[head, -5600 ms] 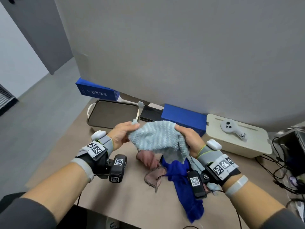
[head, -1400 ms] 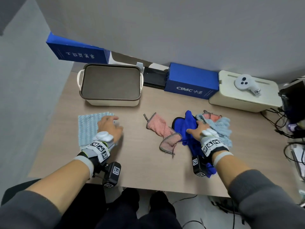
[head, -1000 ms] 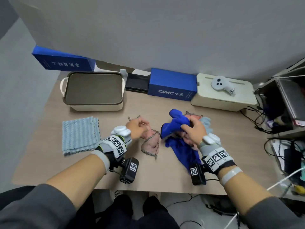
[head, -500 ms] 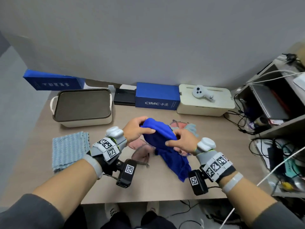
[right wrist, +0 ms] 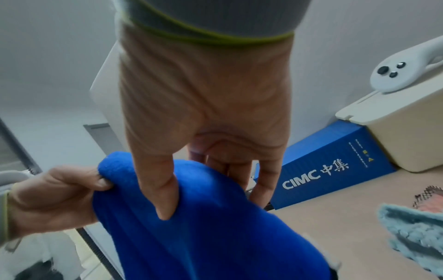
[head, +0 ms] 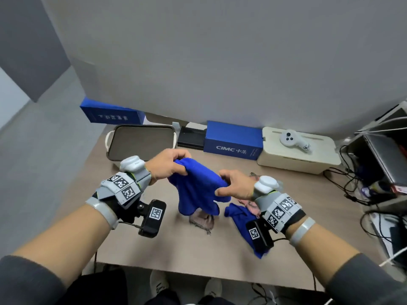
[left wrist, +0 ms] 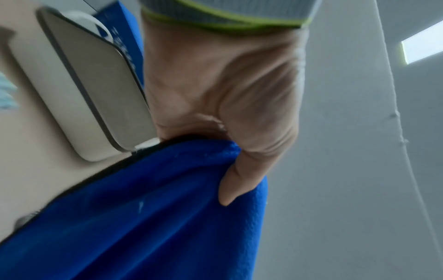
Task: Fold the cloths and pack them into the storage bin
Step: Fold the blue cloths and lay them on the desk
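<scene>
Both hands hold a bright blue cloth [head: 198, 188] bunched in the air above the table. My left hand [head: 176, 160] grips its upper left end, thumb pressed into the fabric [left wrist: 167, 208] in the left wrist view. My right hand [head: 222, 183] pinches its right side between thumb and fingers [right wrist: 165, 199]. More blue fabric [head: 241, 220] lies on the table under my right wrist; I cannot tell whether it is the same cloth. A pink cloth [head: 201, 221] lies below. A light blue cloth [right wrist: 412, 238] sits further right. The beige storage bin [head: 141, 128] stands at the back left.
Along the wall stand a blue box [head: 112, 114], a black item [head: 191, 139], a blue CIMC box [head: 233, 144] and a cream box [head: 297, 159] with a white controller [head: 294, 140] on it. Cables and a shelf [head: 374, 170] crowd the right side.
My left hand left the folded light blue cloth at the table's left. Both hands then took up the blue cloth and have lifted it higher, drawing slightly apart.
</scene>
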`<state>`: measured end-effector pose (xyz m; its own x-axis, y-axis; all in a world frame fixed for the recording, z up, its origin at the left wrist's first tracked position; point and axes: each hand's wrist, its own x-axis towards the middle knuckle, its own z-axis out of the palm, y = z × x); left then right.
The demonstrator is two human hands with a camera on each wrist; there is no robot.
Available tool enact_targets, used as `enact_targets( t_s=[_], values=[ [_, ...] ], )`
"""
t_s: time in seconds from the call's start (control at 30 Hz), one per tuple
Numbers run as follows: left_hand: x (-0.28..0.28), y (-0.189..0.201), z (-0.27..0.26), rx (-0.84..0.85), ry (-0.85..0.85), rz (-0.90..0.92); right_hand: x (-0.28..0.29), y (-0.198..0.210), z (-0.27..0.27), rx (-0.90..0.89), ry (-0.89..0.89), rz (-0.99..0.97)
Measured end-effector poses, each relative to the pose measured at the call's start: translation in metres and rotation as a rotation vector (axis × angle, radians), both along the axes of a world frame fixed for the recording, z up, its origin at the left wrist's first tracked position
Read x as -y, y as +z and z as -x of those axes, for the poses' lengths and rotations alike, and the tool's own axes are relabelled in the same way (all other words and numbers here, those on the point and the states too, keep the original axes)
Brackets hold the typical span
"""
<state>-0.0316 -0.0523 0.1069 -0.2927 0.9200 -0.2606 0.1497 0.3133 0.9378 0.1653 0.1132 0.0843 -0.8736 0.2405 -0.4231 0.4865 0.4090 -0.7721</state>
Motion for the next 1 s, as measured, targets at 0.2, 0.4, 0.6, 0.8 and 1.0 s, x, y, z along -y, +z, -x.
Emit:
enact_targets(
  t_s=[0.2,0.4,0.6,0.8,1.0],
  values=[
    [0.054,-0.017,0.026,-0.045,0.128,0.123,0.009,-0.003,0.023,0.091,0.043,-0.191],
    [0.082,-0.038,0.042,-0.316,0.073,0.466,0.008,0.0,0.033,0.209,0.062,-0.322],
    [0.097,-0.046,0.052,-0.07,0.26,0.286,-0.01,-0.006,0.02,0.273,-0.036,-0.235],
    [0.085,-0.054,0.045,0.091,0.507,0.187,-0.025,-0.012,0.0,-0.024,-0.451,0.169],
    [0.057,-0.046,0.039,0.243,0.675,0.066,-0.023,0.009,0.004,-0.189,-0.673,0.465]
  ],
)
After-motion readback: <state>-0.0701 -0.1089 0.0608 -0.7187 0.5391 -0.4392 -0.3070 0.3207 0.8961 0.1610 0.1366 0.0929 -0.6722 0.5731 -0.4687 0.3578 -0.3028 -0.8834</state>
